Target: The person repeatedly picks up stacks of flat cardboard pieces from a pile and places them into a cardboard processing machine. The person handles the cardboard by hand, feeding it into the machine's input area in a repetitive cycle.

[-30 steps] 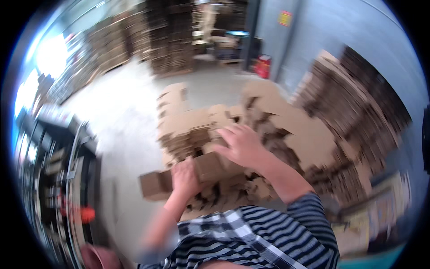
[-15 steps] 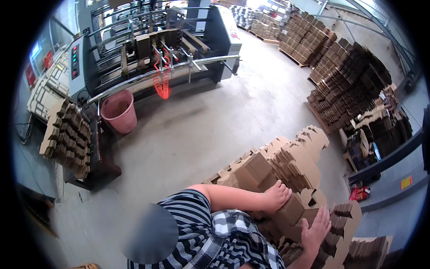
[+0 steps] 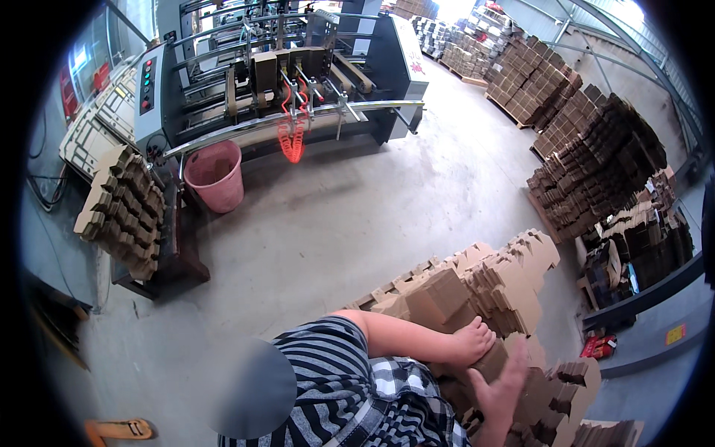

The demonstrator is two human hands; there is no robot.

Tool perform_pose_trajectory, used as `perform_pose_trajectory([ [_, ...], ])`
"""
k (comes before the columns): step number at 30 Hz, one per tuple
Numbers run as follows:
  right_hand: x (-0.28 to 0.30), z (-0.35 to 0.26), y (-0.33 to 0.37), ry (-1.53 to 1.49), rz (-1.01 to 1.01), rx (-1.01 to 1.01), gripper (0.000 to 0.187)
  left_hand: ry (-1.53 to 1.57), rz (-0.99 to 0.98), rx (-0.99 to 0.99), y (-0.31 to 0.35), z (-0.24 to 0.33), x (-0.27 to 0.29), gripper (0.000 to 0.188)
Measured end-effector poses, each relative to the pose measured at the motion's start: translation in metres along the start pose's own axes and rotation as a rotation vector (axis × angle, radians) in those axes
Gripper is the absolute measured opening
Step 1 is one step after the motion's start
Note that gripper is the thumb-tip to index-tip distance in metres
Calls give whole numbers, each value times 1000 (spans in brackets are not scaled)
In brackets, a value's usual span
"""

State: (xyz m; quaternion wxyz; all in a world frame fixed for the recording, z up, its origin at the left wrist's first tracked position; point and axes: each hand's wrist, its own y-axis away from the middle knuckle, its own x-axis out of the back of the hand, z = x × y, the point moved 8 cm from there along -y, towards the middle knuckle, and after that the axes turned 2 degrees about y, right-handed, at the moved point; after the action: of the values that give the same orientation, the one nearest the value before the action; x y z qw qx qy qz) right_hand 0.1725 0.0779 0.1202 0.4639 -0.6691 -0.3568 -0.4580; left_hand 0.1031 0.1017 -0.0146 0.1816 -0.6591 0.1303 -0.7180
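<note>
Clock read from the middle of the view, twelve at the top.

Box [image 3: 439,294], one, long, brown card: at four to five o'clock, lying among flat cardboard pieces [image 3: 518,287]. One end shows beyond the left forearm; the part between the hands is largely covered.

Left hand [image 3: 474,343]: on the box, fingers together and bent down onto it; gripping or merely pressing, cannot tell.

Right hand [image 3: 500,384]: just beside the left, blurred, thumb and fingers spread apart, closed on nothing; contact with the box cannot be made out.

Change: half a second ago the right hand lay further from the left, its outline crisper; now it is closer in, blurred by movement, while the left has kept its place on the box. Judged from this, the left steadies and the right does the shaping.

Surroundings: further cardboard stack [image 3: 577,380], four o'clock; machine [image 3: 298,82] with red coiled hose [image 3: 292,145], eleven; pink bin [image 3: 216,179], ten; cardboard pile on a stand [image 3: 126,212], nine; tall dark stack [image 3: 596,160], between two and three; orange handle [image 3: 119,430], between seven and eight.
</note>
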Motion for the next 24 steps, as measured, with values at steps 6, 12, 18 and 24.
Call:
perform_pose_trajectory([
  [6,-63,11,-7,73,-381,-111,106,57,-130,-41,2,2,17,69],
  [12,-74,28,-6,242,-245,-140,107,61,-208,-28,2,2,20,72],
  [18,-73,35,-7,222,-235,-139,102,29,-69,-27,4,4,24,78],
  [24,-74,37,-9,154,-231,-142,99,64,-94,-14,-2,4,11,71],
])
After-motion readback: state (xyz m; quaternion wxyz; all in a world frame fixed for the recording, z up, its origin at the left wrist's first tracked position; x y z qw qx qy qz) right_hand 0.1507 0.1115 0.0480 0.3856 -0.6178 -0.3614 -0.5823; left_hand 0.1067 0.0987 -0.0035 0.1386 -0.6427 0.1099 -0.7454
